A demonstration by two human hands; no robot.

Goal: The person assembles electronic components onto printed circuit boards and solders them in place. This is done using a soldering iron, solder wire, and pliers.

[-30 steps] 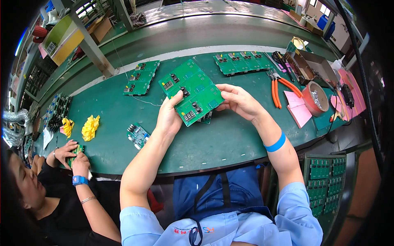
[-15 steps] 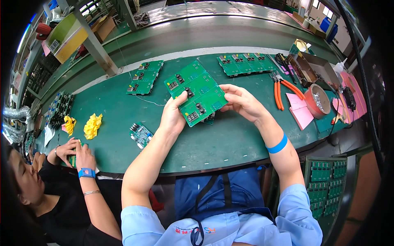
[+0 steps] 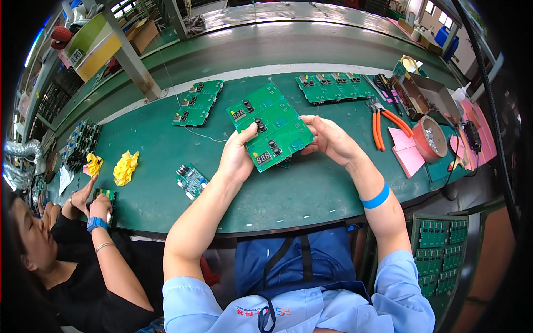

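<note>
A green circuit board panel (image 3: 284, 132) is held tilted above the bench, its black buttons and small digit displays facing up. My left hand (image 3: 237, 158) grips its left edge, thumb on top beside a black button, fingers hidden underneath. My right hand (image 3: 333, 143) is closed at the panel's right edge, with the fingertips partly behind it. Part of another board shows beneath the panel. On the bench left of my left forearm lies a smaller board with white connectors (image 3: 191, 180). Beyond the held panel are a three-section panel (image 3: 199, 103) and a longer board panel (image 3: 335, 89).
Orange-handled pliers (image 3: 383, 125), pink paper (image 3: 407, 150), a tub of small metal parts (image 3: 430, 139) and a brown box (image 3: 425, 94) stand right. Yellow crumpled gloves or cloth (image 3: 126, 168) lie left, near a co-worker's hands (image 3: 91, 202). Racked boards (image 3: 441, 255) sit lower right.
The held panel has shifted slightly right and turned a little. My right thumb has lifted off its face toward the edge. The co-worker's hands have moved apart, showing a small green board.
</note>
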